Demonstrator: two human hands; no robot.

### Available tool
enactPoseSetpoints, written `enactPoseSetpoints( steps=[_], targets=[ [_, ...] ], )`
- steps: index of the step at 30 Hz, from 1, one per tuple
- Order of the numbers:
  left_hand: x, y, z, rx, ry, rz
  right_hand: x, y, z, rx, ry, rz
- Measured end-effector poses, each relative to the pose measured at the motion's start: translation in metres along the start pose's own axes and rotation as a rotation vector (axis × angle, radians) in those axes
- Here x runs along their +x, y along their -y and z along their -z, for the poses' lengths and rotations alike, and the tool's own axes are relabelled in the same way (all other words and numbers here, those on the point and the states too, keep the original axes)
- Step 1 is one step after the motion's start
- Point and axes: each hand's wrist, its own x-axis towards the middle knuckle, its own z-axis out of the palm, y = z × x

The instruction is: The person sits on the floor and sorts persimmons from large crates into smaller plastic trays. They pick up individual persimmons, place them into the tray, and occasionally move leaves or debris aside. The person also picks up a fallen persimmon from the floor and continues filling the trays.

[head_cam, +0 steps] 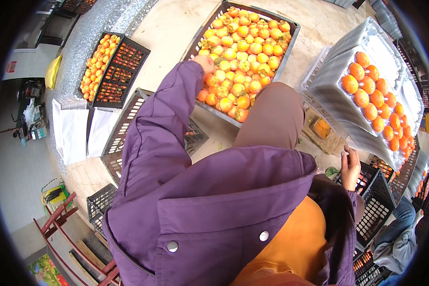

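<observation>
A large dark plastic crate (286, 59) full of yellow-orange persimmons (243, 46) stands in front of me. Over its left edge reaches my left hand (204, 63), touching the fruit. Its fingers curl down among the persimmons, and the frame does not settle whether one is gripped. My right hand (350, 168) hangs at my right side, fingers loosely bent and nothing visible in them. Beyond it rises a tall stack of clear plastic trays (329, 82). Rows of deeper orange persimmons (370, 85) sit in the top trays.
At the left, a black crate (121, 71) holds small persimmons beside white paper sheets (71, 132). An dark crate (123, 132) is near my left arm. Black crates (373, 218) stand at the lower right, near a person's denim-clad leg (404, 214). A red metal frame (60, 228) lies lower left.
</observation>
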Motion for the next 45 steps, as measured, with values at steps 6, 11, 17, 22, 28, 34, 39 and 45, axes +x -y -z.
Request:
enactPoseSetpoints(
  steps=[6,11,17,22,28,34,39,45],
  targets=[
    [-0.022,-0.091,0.003,0.507,0.114,-0.017,0.005,0.001,-0.006,0.003,-0.003,-0.003],
    [-0.019,-0.075,0.001,0.390,0.072,-0.017,0.001,-0.002,-0.005,0.015,0.051,-0.130],
    [-0.083,0.008,0.047,-0.646,0.045,0.043,-0.001,-0.013,-0.005,-0.005,0.001,-0.027],
    [-0.201,0.163,0.049,-0.731,0.151,0.055,0.000,-0.013,-0.010,0.026,0.027,-0.020],
    [-0.249,0.237,0.000,0.155,-0.016,0.281,0.004,-0.009,-0.015,0.023,0.048,0.017],
    [-0.149,-0.027,0.003,-0.506,-0.199,-0.319,0.006,0.000,-0.015,0.022,0.036,0.057],
    [-0.084,-0.114,-0.036,-0.026,0.234,-0.256,-0.006,-0.001,-0.009,0.010,0.047,-0.026],
    [-0.067,-0.071,-0.026,-0.619,0.237,-0.358,-0.013,-0.004,-0.010,0.012,0.024,-0.025]
  ],
)
